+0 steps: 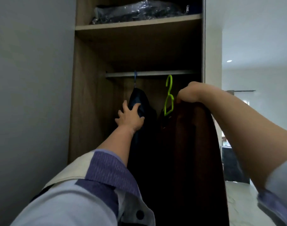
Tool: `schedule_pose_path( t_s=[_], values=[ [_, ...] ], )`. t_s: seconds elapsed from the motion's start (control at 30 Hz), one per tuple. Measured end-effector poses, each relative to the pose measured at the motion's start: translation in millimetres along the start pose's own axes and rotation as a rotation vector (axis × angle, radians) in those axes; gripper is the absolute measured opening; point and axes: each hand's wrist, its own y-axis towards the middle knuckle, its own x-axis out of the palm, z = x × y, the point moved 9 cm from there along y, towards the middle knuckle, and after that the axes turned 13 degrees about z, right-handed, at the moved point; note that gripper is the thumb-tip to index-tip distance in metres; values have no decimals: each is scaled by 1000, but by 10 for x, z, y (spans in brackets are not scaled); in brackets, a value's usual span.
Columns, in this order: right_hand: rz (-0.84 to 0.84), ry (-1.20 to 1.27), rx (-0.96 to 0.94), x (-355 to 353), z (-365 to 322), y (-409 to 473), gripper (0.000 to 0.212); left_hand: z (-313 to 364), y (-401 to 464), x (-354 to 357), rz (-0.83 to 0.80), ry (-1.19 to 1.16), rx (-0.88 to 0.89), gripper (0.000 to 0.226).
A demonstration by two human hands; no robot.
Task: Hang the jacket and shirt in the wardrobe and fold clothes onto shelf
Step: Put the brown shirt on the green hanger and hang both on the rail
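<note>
Overhead, left hand [130,117] spread flat on dark jacket [140,101], right hand [189,92] – grip closed – on brown garment [193,144], lime plastic hanger [169,97]

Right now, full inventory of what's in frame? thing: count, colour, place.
wardrobe: 1, brown wood, open, centre
upper shelf: 1, brown wood, top of wardrobe
plastic-wrapped bundle: 1, clear wrap over dark contents, on upper shelf
hanging rail: 1, grey, below the shelf
blue hanger hook: 1, over the rail, left
dark jacket: 1, navy or black, hanging from the blue hook
green hanger: 1, lime, hook just below the rail, not on it
brown garment: 1, dark brown, on the green hanger
left hand: 1, fingers spread, on the dark jacket
right hand: 1, gripping the top of the brown garment
</note>
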Motion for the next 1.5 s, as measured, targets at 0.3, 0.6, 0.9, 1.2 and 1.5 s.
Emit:
schedule_pose_path(
  t_s=[0.3,0.6,0.9,1.2,1.5],
  values=[
    [225,181,137,746,38,939,17,112,354,173,230,55,54,52],
    [302,217,174,1039,54,1596,31,-4,603,243,326,114,132,57],
    [275,255,206,1381,110,1534,30,-63,608,216,359,104,164,61],
    [269,252,142,1395,86,1066,56,-103,364,171,257,53,185,69],
    [266,149,0,1620,201,56,94,-290,-508,128,161,211,119,80]
  ],
)
